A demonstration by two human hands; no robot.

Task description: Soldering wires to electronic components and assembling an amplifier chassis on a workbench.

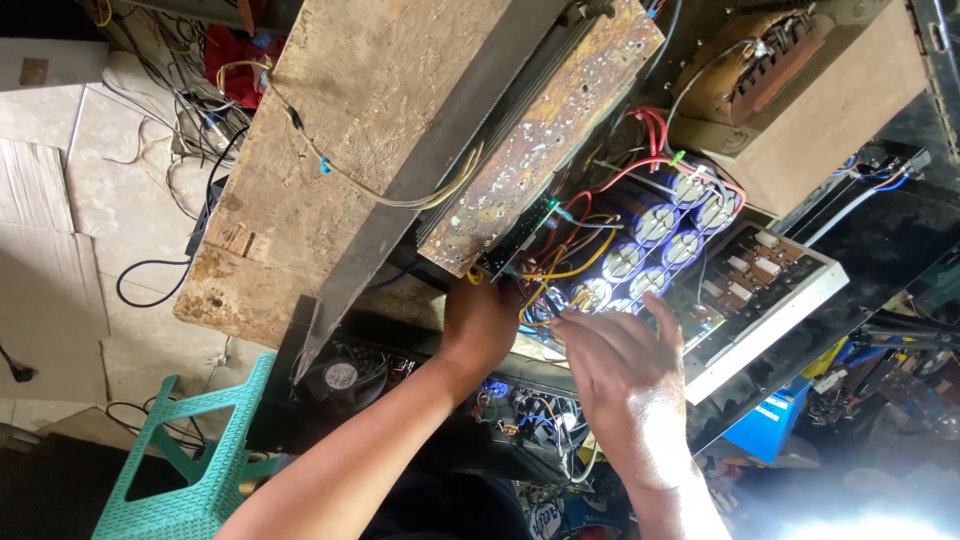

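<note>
An opened electronic amplifier chassis (760, 330) lies across the middle, with several large blue capacitors (655, 245) and a tangle of red, yellow and black wires (575, 245). A brown circuit board (545, 135) is tilted up over it. My left hand (482, 322) reaches under the lower edge of that board, its fingers hidden among the wires. My right hand (625, 375) hovers beside it, fingers spread, fingertips touching the wires near the capacitors. Whether the left hand grips anything is hidden.
A worn wooden board (340, 120) covers the upper left, with a yellow wire across it. A cooling fan (340, 375) sits in the chassis below. A green plastic stool (190, 460) stands lower left. A transformer (750, 65) sits upper right. Loose cables lie on the tiled floor (120, 190).
</note>
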